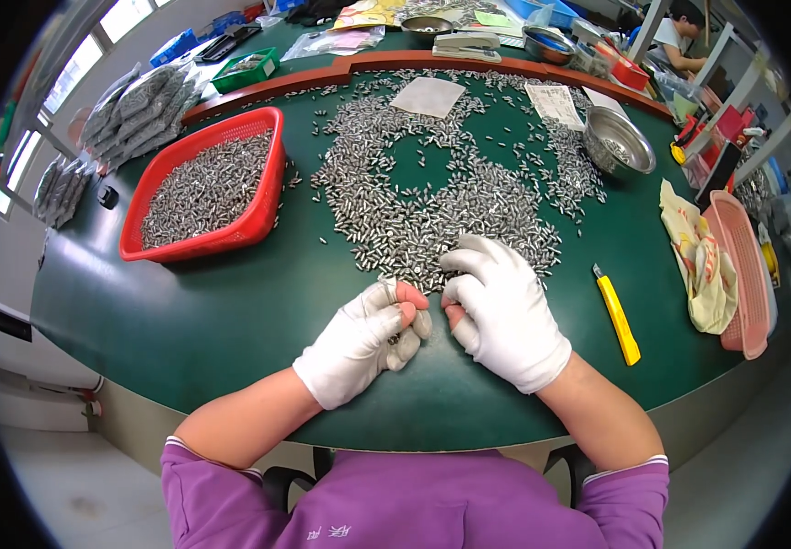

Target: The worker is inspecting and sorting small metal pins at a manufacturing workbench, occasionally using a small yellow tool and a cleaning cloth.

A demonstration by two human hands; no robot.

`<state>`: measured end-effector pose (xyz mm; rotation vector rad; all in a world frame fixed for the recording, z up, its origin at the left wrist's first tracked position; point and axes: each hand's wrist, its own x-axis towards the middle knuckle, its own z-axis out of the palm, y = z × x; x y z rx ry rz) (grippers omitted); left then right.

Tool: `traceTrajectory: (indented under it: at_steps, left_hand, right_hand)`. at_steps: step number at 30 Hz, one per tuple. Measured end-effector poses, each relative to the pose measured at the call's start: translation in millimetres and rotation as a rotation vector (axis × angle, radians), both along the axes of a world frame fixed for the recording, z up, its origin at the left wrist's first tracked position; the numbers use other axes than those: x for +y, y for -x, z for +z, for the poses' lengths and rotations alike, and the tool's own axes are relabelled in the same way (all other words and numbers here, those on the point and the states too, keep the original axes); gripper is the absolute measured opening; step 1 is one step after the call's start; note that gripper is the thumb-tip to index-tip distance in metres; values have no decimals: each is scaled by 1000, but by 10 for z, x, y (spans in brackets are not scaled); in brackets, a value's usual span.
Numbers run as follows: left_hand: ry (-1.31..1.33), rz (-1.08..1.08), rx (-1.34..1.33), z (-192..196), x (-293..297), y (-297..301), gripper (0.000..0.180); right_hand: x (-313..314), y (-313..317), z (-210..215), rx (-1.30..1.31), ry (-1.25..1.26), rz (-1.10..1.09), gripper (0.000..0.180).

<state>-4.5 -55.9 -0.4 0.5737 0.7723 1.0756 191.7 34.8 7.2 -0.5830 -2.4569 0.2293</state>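
Green table [231, 329], metal parts [496, 206] spread; left hand [354, 340] curled around some, right hand [510, 320] bent at pile, grip unclear.

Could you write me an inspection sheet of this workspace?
Surface: green tabletop with a curved front edge.
Job's things: small metal parts spread mid-table; more in a red basket at left.
Clutter: yellow cutter, pink basket and steel bowl at right.
Hands: left hand and right hand, white-gloved, close together by the nearest parts; grip hard to tell.
Cables: nothing seen near the hands.
Surroundings: another person at upper right; windows at left.
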Motion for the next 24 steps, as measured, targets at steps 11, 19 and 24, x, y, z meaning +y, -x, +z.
traceTrajectory:
  at_steps: [11, 19, 24]
  left_hand:
    - [54, -58, 133, 75, 9, -52, 19]
    - [0, -82, 93, 36, 6, -21, 24]
    - [13, -57, 104, 31, 1, -36, 26]
  right_hand:
    - [-3, 7, 67, 248, 256, 114, 14]
    - [63, -55, 92, 204, 102, 82, 24]
    - [18, -33, 101, 178, 76, 166, 27]
